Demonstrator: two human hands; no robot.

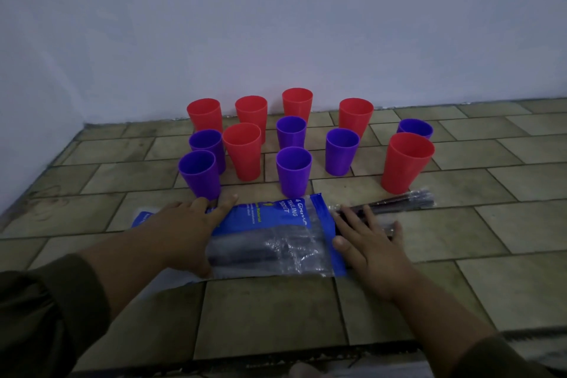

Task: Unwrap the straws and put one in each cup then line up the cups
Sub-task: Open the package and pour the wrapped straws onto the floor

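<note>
My left hand (187, 224) lies flat and spread on the left part of the blue and clear packet (270, 236), fingers open, gripping nothing. My right hand (365, 242) lies the same way on the packet's right end, fingers splayed over the dark straws (399, 202) that show through the clear wrap and reach out to the right. I judge both hands are pressing the packet down to steady it, one at each end, so an edge can be found and opened. Neither hand has closed on anything.

The packet lies crosswise on the tiled floor (460, 255), near me and just in front of the cups. It appears sealed; I cannot tell where the opening is.

The cups stand upright in a loose cluster beyond the packet, near the wall (276, 24): six red cups (242, 152) and six purple cups (293, 172), mixed, not in any row. The nearest purple ones stand just beside the packet's far edge. No cup holds a straw.

Judgement: the task is at its start. Unwrapping comes first, and the close cups could be knocked over when the packet is lifted.
</note>
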